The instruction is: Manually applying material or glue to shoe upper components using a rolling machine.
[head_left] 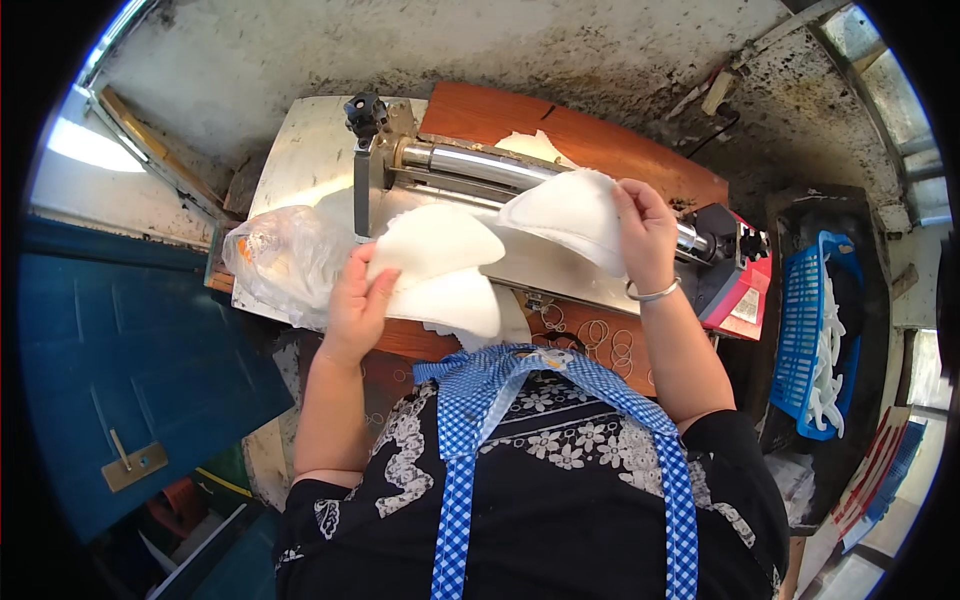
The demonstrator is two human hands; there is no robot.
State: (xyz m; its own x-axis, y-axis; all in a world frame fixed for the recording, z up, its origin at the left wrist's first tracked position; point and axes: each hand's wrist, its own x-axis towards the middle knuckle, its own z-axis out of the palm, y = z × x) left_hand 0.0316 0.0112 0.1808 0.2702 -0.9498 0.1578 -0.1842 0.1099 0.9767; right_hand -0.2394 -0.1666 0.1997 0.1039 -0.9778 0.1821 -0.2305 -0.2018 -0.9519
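Note:
My left hand (356,312) pinches white half-moon fabric pads (440,242) between thumb and fingers; at least two overlap, fanned out to the right. Across from it, my right hand (648,238) grips another white curved pad (565,214) by its right end. Both hands are raised in front of a roller machine (470,165) with long shiny metal rollers. The right-hand pad covers part of the rollers. Behind them lies more white material (535,147). Below the left-hand pads, further white pieces (512,318) show partly near the table's front edge.
A clear plastic bag (285,262) rests left of the machine. Several thin rings (605,345) lie on the brown tabletop (400,336) close to my apron. At the right stands a blue basket (800,325) with white pieces. A blue door (150,370) is at the left.

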